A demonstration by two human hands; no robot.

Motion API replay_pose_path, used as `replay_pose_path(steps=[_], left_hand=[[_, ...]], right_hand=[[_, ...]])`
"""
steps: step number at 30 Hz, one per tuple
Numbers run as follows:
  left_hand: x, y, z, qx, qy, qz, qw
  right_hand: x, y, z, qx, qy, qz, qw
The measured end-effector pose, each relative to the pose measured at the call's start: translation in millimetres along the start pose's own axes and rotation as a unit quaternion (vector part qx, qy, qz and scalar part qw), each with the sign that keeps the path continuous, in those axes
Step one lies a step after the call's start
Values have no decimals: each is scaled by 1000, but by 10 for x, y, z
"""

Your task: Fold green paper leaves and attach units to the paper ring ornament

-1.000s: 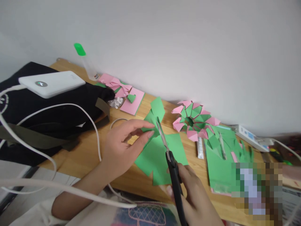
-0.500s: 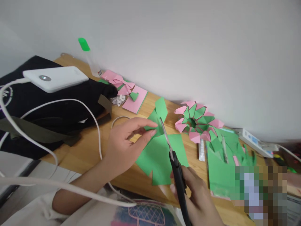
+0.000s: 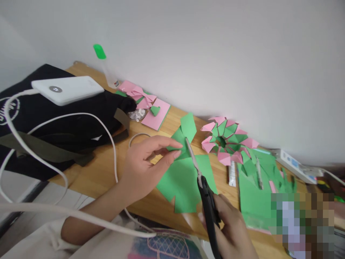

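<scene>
Between thumb and fingers, my left hand (image 3: 151, 163) pinches a small piece of green paper (image 3: 179, 138) above the table. One flap of that piece (image 3: 188, 126) leans off to the upper right. My right hand (image 3: 231, 225) grips black-handled scissors (image 3: 206, 194) with the blades pointing up and away. Their tips lie against the paper's right side, and the blades look nearly closed. Below them a larger green sheet (image 3: 185, 180) with a notch in its lower edge lies flat. To the right stands a ring of folded pink and green paper (image 3: 226, 138).
A black bag (image 3: 67, 118) carries a white power bank (image 3: 68, 89) with a cable trailing past my left arm. Pink paper pieces (image 3: 156, 118) and a green-capped bottle (image 3: 107, 72) stand by the wall. Green sheets with scraps (image 3: 253, 198) and a power strip (image 3: 295, 165) lie right.
The whole view has shifted slightly. The scissors have tilted a little, their handles lower and further right, while the tips stay at the paper. My left hand keeps its pinch.
</scene>
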State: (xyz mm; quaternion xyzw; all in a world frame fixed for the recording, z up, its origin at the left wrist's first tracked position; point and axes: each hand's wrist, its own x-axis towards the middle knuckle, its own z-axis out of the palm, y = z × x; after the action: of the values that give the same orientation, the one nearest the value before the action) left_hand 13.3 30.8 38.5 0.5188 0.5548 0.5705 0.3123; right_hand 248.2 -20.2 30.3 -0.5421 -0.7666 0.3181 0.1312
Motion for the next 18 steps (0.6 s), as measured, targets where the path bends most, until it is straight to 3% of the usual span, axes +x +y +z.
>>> replay_pose_path(steps=[6, 11, 18], left_hand=[[6, -10, -10, -17, 1, -16, 1000], [24, 1, -11, -41, -6, -13, 999], [68, -73, 22, -47, -18, -47, 998]], right_hand=[[13, -42, -27, 51, -21, 22, 998], [-27, -25, 4, 81, 24, 44, 995], [-30, 90, -5, -46, 46, 4, 998]])
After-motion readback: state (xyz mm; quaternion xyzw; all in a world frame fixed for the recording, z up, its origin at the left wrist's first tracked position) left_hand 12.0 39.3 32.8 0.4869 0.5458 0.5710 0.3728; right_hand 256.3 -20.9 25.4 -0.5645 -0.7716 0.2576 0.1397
